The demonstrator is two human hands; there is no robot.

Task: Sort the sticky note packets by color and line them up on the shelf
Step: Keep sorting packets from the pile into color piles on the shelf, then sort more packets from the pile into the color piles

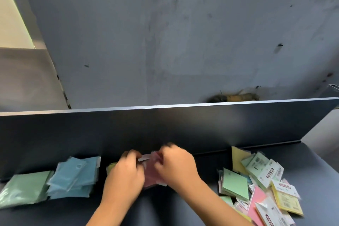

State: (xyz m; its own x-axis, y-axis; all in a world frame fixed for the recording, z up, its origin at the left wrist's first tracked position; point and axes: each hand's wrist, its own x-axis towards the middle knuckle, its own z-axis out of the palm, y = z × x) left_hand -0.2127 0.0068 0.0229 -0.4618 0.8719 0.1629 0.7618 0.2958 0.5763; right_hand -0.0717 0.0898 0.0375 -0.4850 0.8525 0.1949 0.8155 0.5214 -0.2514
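On the dark shelf [165,211] lie sorted groups of sticky note packets against the back panel: green packets [23,188] at the far left, then blue packets [75,178], then yellow packets [111,168] mostly hidden by my left hand. My left hand [124,176] and my right hand [176,167] are both closed around pink packets [152,172] in the middle. An unsorted heap of mixed packets [260,185] in green, yellow and pink lies at the right. The picture is blurred by motion.
A dark upright back panel [165,126] runs behind the shelf, its top edge pale. Above it is a stained grey wall [165,33]. A brownish object [236,97] sits behind the panel's top edge at the right.
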